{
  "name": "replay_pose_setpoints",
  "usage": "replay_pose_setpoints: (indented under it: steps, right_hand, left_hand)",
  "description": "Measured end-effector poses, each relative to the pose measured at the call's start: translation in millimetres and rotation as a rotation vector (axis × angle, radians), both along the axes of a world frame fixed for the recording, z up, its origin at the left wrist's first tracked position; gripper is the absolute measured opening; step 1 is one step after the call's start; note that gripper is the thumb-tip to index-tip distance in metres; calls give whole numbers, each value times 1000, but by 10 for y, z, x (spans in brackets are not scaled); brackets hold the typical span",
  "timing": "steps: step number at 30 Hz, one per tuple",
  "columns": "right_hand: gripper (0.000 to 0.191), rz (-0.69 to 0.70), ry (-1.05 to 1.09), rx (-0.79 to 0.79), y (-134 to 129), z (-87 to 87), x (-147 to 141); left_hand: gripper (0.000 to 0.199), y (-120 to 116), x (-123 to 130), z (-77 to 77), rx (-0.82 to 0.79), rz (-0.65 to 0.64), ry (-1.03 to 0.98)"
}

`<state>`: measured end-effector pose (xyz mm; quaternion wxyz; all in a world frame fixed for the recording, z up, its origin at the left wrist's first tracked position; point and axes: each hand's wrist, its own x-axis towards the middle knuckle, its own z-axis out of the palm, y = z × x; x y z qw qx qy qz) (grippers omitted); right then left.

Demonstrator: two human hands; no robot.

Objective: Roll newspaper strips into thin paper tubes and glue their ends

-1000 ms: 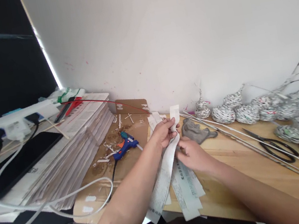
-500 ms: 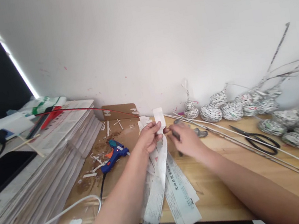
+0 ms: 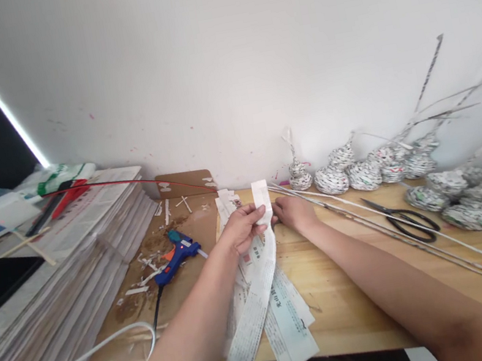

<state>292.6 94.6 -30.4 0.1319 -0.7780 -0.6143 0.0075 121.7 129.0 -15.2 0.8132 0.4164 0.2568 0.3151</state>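
Observation:
My left hand [image 3: 246,228] pinches a long strip of printed paper [image 3: 255,302] near its upper end. The strip's short top end stands up above the fingers, and the rest curves down towards the table's front edge. Close at its right side, my right hand [image 3: 292,214] is closed with its fingertips by the strip; a small dark thing shows at them, too hidden to make out. More paper strips [image 3: 290,327] lie fanned out on the wooden table [image 3: 348,286] under and behind the held one.
A blue glue gun [image 3: 178,261] lies on brown cardboard [image 3: 125,300] at the left, beside stacked newspapers [image 3: 99,274] and a white cable. Black scissors [image 3: 410,224], long paper rods [image 3: 446,259] and several woven gourd shapes [image 3: 332,180] are at the right.
My right hand has moved in beside the strip, and the grey object formerly beneath it no longer shows. The view has shifted slightly, so the surroundings appear farther left.

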Motion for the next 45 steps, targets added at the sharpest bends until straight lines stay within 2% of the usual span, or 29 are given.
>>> replay_pose_setpoints:
  steps: [3,5,8,10,11,13,15,17,18,20,22,24,25,27,28,32,39,45]
  right_hand:
    - [45,-11,201,56,115,89,15]
    - [48,24,329,171,87,160,13]
    - [55,173,517,356,-111,200,-33]
    - [50,312,732,360,-274,142,-84]
    - [46,334,859,350,-340,88,-106]
    - [42,213,1119,433,-416,-48,-124]
    - [43,-23,1301,607,-417,-178,-95]
    - [42,-203,1413,769,-371,-264,-31]
    - [42,-249,1451,817,-344,-287,3]
    - [41,-262,1491,833,-304,-305,59]
    - [41,-231,1495,804,-289,-306,84]
    - [42,-191,1490,778,-290,-309,88]
    - [42,-164,1490,762,-291,-314,86]
    - [43,-109,1486,720,-293,-326,84]
    - [43,-86,1481,701,-292,-330,83]
    - [44,-34,1441,689,-290,-336,79]
    - [42,-10,1408,687,-297,-326,54]
    - [41,-19,1420,690,-309,-305,55]
  left_hand:
    - [18,-30,13,-6,-1,-1,52]
    - [18,-48,21,-14,19,-1,76]
    - [22,-88,49,-35,83,0,134]
    - [26,-125,77,-54,165,-12,192]
    - [28,-143,89,-63,217,-33,227]
    - [34,-166,100,-78,326,-92,305]
    - [40,-157,89,-84,420,-80,398]
    - [44,-114,66,-74,517,69,485]
    - [43,-82,58,-60,579,168,514]
    - [39,-10,74,-19,710,277,573]
    - [33,56,153,31,907,276,694]
    - [32,103,300,64,1158,245,882]
    - [40,117,389,65,1270,213,972]
    - [59,124,570,36,1382,129,1124]
    - [59,120,649,9,1412,68,1185]
    - [31,96,818,-100,1430,11,1203]
    - [34,153,805,-174,1324,73,1254]
    - [50,179,785,-165,1256,132,1229]
